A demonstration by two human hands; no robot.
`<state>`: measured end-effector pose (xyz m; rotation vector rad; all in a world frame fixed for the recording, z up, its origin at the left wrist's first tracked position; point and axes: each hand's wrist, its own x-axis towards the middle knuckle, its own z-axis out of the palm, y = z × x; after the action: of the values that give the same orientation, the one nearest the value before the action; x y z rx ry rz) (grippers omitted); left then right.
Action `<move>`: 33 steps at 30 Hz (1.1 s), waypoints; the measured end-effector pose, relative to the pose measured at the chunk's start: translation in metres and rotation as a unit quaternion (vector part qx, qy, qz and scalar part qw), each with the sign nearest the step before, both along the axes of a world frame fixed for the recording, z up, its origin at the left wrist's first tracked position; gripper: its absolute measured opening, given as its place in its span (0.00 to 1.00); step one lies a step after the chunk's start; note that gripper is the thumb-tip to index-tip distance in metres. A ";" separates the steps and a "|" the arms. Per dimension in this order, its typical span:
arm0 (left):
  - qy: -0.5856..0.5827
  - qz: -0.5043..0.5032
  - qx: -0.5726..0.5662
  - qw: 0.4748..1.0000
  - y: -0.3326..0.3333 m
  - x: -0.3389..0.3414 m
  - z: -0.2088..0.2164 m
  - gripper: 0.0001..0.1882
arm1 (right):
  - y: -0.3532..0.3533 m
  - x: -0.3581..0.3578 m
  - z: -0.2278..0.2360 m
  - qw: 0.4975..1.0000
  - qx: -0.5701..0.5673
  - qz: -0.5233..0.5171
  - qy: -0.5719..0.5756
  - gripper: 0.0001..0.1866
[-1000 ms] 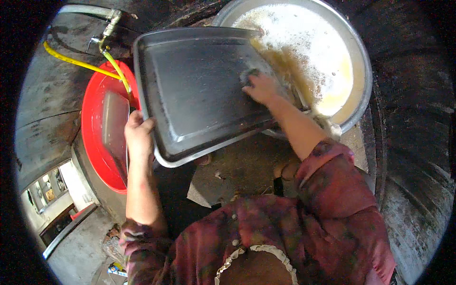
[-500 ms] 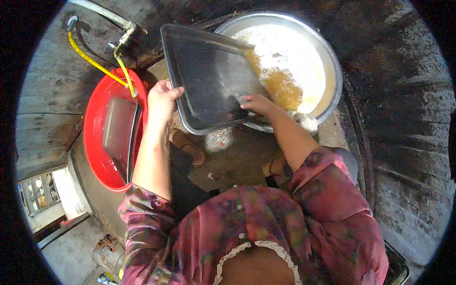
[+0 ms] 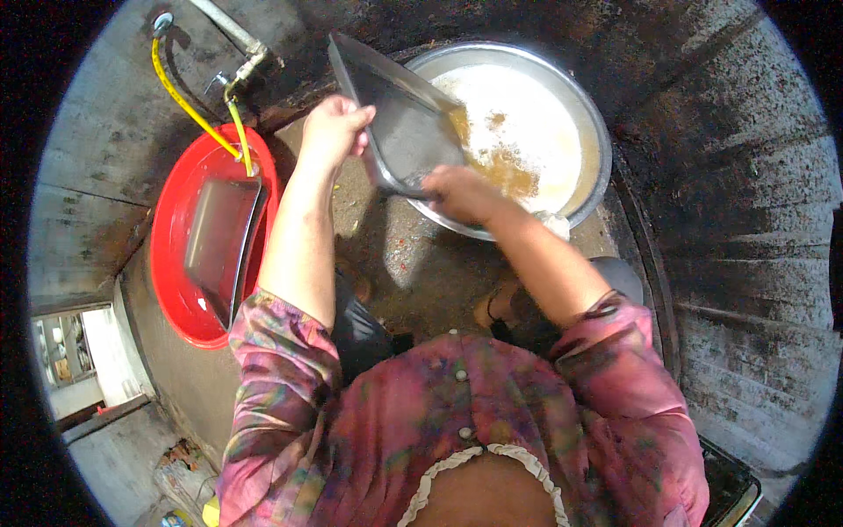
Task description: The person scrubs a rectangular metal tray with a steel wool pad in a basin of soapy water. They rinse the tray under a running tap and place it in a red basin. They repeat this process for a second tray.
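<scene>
A dark rectangular baking tray [image 3: 413,132] is tilted steeply, its far right side reaching into a large metal basin [image 3: 599,145] of foamy, yellowish water. My left hand [image 3: 334,132] is closed round the tray's left rim, thumb on the inner side. At the near right corner, my right hand [image 3: 461,195] is closed on the tray's edge, slightly blurred, its fingers partly hidden. Some pale thing, perhaps a cloth [image 3: 555,225], rests at the basin's near rim below my right forearm.
On the left stands a red oval tub [image 3: 167,255] with a second tray [image 3: 219,237] leaning in it. A yellow hose [image 3: 189,101] runs from a wall tap [image 3: 230,86] into the tub. Dark stained walls [image 3: 720,176] curve round the basin. My feet are on the wet concrete floor.
Both hands have lifted and tipped the tray more steeply toward the basin, so its inside looks narrower. My left hand has moved up and right; my right hand has shifted slightly left.
</scene>
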<state>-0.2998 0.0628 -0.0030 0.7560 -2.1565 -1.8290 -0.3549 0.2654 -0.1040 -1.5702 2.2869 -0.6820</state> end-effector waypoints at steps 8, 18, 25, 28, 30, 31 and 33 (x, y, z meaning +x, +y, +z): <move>0.289 -0.183 -0.373 0.863 -0.012 -0.007 0.045 0.15 | 0.005 -0.059 0.129 0.973 0.043 0.069 -0.216 0.12; 0.232 -0.069 -0.264 0.934 -0.024 -0.005 0.036 0.17 | 0.026 -0.127 0.167 0.919 -0.288 -0.232 -0.135 0.22; 0.265 -0.013 -0.172 0.949 -0.017 0.001 0.036 0.15 | -0.042 -0.042 0.169 0.897 -0.388 0.037 0.210 0.20; 0.276 -0.027 -0.075 0.958 -0.023 0.015 0.039 0.13 | -0.055 -0.052 0.178 0.875 -0.447 0.018 0.185 0.19; 0.302 -0.020 -0.007 0.953 -0.020 0.017 0.040 0.13 | -0.058 -0.068 0.163 0.900 -0.427 0.065 0.052 0.18; 0.253 -0.050 -0.016 0.966 -0.064 0.034 0.024 0.12 | -0.059 -0.070 0.164 0.919 -0.376 0.107 -0.053 0.18; 0.312 -0.028 -0.022 0.949 -0.062 0.035 0.028 0.16 | -0.050 -0.095 0.146 0.924 -0.363 0.120 0.026 0.19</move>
<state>-0.2644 0.0004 0.0254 0.0714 -1.7964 -1.7269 -0.4500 0.2149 0.0421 -2.1379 1.9085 -1.5518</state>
